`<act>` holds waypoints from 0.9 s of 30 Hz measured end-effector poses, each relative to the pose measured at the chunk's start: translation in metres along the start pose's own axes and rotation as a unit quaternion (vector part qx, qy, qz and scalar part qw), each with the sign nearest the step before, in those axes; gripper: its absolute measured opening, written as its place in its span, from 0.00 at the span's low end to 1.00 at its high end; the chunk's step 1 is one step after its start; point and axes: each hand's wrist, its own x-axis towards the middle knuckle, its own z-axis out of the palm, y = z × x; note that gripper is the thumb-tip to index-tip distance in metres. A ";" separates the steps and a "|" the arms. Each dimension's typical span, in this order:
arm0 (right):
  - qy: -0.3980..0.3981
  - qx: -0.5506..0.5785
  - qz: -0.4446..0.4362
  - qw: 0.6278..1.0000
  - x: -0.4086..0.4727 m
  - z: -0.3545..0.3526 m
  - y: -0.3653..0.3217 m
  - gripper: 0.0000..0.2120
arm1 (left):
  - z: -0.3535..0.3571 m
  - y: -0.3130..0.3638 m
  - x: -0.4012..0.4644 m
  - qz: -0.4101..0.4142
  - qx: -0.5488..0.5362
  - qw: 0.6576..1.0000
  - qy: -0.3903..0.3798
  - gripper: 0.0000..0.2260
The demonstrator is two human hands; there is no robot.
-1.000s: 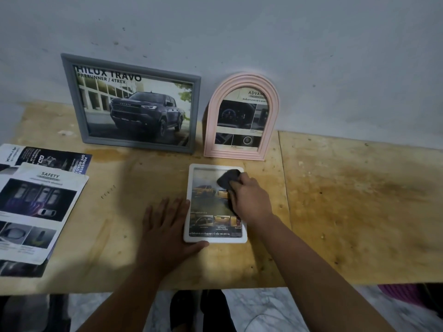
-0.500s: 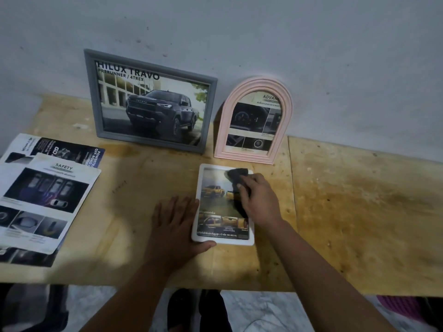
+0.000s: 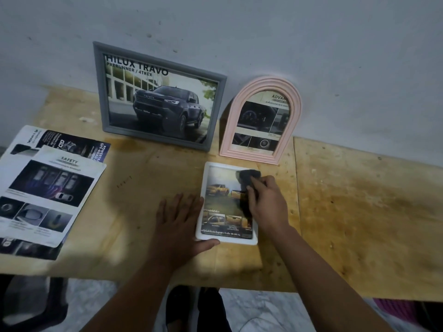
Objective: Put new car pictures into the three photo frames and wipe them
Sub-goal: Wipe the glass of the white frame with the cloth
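Right hand (image 3: 268,207) grips dark cloth (image 3: 247,178) on white frame (image 3: 203,204) (left hand (image 3: 178,224) flat beside).

left grip (image 3: 178,220) — flat, fingers spread | right grip (image 3: 267,207) — fingers curled, pressing down

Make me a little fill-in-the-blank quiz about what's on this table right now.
1. The right hand rubs a dark cloth over the ____ frame lying flat.
2. The arched frame leaning on the wall is ____.
3. The left hand lies ____ beside the flat frame.
4. The grey frame shows a dark ____.

Missing words: white; pink; flat; truck
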 end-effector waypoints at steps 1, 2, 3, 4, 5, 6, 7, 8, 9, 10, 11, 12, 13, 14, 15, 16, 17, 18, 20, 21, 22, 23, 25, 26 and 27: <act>0.002 -0.028 0.009 1.000 0.004 0.006 0.000 0.17 | 0.000 -0.001 0.000 0.001 -0.002 1.000 -0.001 0.50; -0.006 -0.061 0.003 0.998 0.007 0.014 -0.004 0.18 | 0.000 -0.001 0.000 0.000 -0.003 1.000 -0.003 0.50; -0.018 -0.091 -0.012 0.996 0.008 0.025 -0.011 0.19 | 0.000 -0.001 0.000 0.000 -0.003 1.000 -0.007 0.50; -0.029 -0.112 -0.026 0.993 0.008 0.035 -0.020 0.20 | -0.001 -0.001 0.000 -0.001 -0.005 1.000 -0.011 0.50; -0.036 -0.123 -0.037 0.991 0.007 0.044 -0.027 0.22 | -0.001 -0.001 0.001 -0.002 -0.006 1.000 -0.015 0.50; -0.040 -0.125 -0.051 0.990 0.005 0.050 -0.034 0.23 | 0.000 0.000 0.001 -0.004 -0.006 1.000 -0.018 0.50; -0.047 -0.123 -0.069 0.989 0.002 0.053 -0.040 0.23 | 0.000 -0.001 0.001 -0.005 -0.007 1.000 -0.020 0.50; -0.061 -0.123 -0.091 0.986 -0.002 0.053 -0.045 0.23 | 0.000 -0.001 0.000 -0.007 -0.009 1.000 -0.020 0.50; -0.075 -0.129 -0.117 0.982 -0.005 0.050 -0.045 0.22 | 0.000 -0.002 0.000 -0.007 -0.011 1.000 -0.018 0.50; -0.081 -0.138 -0.138 0.977 -0.007 0.045 -0.042 0.21 | 0.000 -0.002 0.000 -0.005 -0.012 1.000 -0.015 0.50; -0.079 -0.146 -0.139 0.976 -0.006 0.039 -0.035 0.20 | 0.000 -0.001 0.000 -0.002 -0.013 1.000 -0.012 0.50; -0.072 -0.152 -0.121 0.978 -0.004 0.033 -0.025 0.18 | 0.000 -0.001 0.000 0.001 -0.014 1.000 -0.009 0.49; -0.064 -0.155 -0.092 0.982 -0.001 0.028 -0.015 0.18 | 0.000 -0.001 0.000 0.004 -0.016 1.000 -0.007 0.49; -0.052 -0.157 -0.065 0.984 0.003 0.025 -0.006 0.18 | 0.000 -0.001 0.000 0.005 -0.017 1.000 -0.005 0.49; -0.042 -0.160 -0.047 0.985 0.005 0.025 -0.001 0.19 | 0.000 -0.001 0.000 0.005 -0.016 1.000 -0.005 0.49; -0.034 -0.156 -0.038 0.986 0.007 0.030 -0.001 0.20 | 0.000 -0.002 0.001 0.005 -0.014 1.000 -0.006 0.49; -0.027 -0.149 -0.037 0.988 0.007 0.036 -0.004 0.20 | 0.000 -0.002 0.001 0.003 -0.012 1.000 -0.008 0.49; -0.020 -0.143 -0.040 0.989 0.005 0.042 -0.010 0.21 | 0.001 -0.002 0.001 0.001 -0.011 1.000 -0.009 0.49; -0.021 -0.128 -0.060 0.990 -0.003 0.049 -0.022 0.21 | 0.002 -0.002 0.001 -0.004 -0.008 1.000 -0.013 0.50; -0.030 -0.111 -0.074 0.991 -0.011 0.051 -0.024 0.22 | 0.002 -0.001 0.001 -0.004 -0.007 1.000 -0.014 0.50; -0.043 -0.091 -0.095 0.990 -0.021 0.051 -0.025 0.22 | 0.002 -0.001 0.001 -0.004 -0.007 1.000 -0.015 0.50; -0.060 -0.069 -0.123 0.988 -0.033 0.048 -0.024 0.22 | 0.002 -0.001 0.001 -0.005 -0.008 1.000 -0.016 0.50; -0.124 -0.013 -0.192 0.973 -0.062 0.037 -0.024 0.20 | 0.001 -0.001 0.002 -0.002 -0.010 1.000 -0.012 0.49; -0.160 0.014 -0.222 0.962 -0.070 0.028 -0.022 0.19 | 0.002 -0.001 0.002 0.000 -0.011 1.000 -0.010 0.49; -0.189 0.039 -0.233 0.953 -0.071 0.018 -0.020 0.19 | 0.002 -0.001 0.001 0.000 -0.011 1.000 -0.008 0.49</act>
